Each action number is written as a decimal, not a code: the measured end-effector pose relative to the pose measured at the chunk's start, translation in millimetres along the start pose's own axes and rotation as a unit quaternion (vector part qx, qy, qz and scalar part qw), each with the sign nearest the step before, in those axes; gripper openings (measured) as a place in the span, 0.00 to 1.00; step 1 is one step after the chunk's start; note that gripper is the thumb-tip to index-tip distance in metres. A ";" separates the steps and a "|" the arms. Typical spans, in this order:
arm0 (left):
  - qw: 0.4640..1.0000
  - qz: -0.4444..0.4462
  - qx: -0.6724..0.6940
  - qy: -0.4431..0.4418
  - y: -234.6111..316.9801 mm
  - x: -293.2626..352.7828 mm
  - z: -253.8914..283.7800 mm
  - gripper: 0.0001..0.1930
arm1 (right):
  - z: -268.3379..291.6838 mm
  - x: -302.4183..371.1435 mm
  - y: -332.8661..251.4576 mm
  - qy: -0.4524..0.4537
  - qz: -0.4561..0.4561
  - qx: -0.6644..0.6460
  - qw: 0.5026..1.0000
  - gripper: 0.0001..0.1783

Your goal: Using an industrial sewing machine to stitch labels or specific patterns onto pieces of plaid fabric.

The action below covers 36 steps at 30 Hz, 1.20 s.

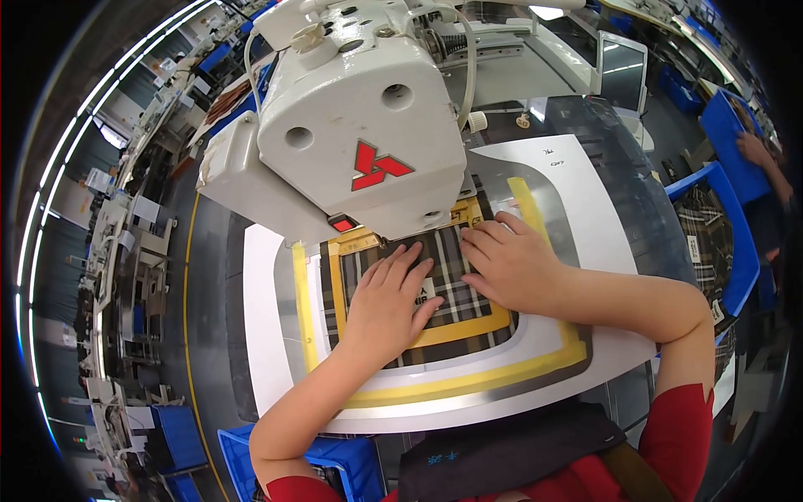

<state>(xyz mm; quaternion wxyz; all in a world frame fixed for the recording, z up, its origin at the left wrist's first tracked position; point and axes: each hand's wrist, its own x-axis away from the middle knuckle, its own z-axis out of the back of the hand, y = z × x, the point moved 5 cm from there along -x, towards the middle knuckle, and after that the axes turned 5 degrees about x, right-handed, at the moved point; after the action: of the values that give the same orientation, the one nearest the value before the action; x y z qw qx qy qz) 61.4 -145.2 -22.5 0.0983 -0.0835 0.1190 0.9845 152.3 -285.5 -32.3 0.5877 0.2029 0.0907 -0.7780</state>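
Left hand [385, 307] lies spread, right hand [512, 266] loosely curved, both touching plaid cloth [456, 306], gripping nothing. Uneven pressure could pucker cloth; machine [355, 117] starting now could nip either hand.

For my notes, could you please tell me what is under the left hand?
The left hand is over plaid fabric, a white label by its thumb; what the palm covers is hidden.

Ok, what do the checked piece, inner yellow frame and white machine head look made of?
Checked piece: matte woven fabric, judging by its crossing stripes and lack of shine. Inner yellow frame: flat, even colour, perhaps tape or plastic; what lies beneath isn't visible. White machine head: probably painted metal, fairly glossy, given the highlights along its rounded edges.
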 end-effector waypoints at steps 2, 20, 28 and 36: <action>1.000 -0.003 0.005 -0.009 2.7 -6.5 -7.4 0.25 | -2.5 0.3 0.3 -0.002 0.000 -0.009 1.000 0.23; 0.999 0.005 0.037 0.023 4.6 -13.1 -25.7 0.24 | -11.0 27.8 -8.5 -0.024 0.049 -0.075 0.996 0.21; 0.992 -0.056 0.113 0.008 8.6 -10.4 -22.0 0.19 | 11.9 46.3 -32.4 -0.014 0.117 -0.086 0.989 0.18; 0.988 -0.079 0.136 -0.009 11.3 6.8 -14.4 0.16 | 11.9 41.2 -42.2 -0.015 0.134 -0.062 0.989 0.18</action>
<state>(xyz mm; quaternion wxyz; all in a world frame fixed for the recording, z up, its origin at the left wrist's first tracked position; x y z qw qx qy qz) 54.5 -158.4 -35.2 0.1870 -0.0695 0.2440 0.9490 100.3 -313.9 -43.2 0.6991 0.1647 0.1018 -0.6883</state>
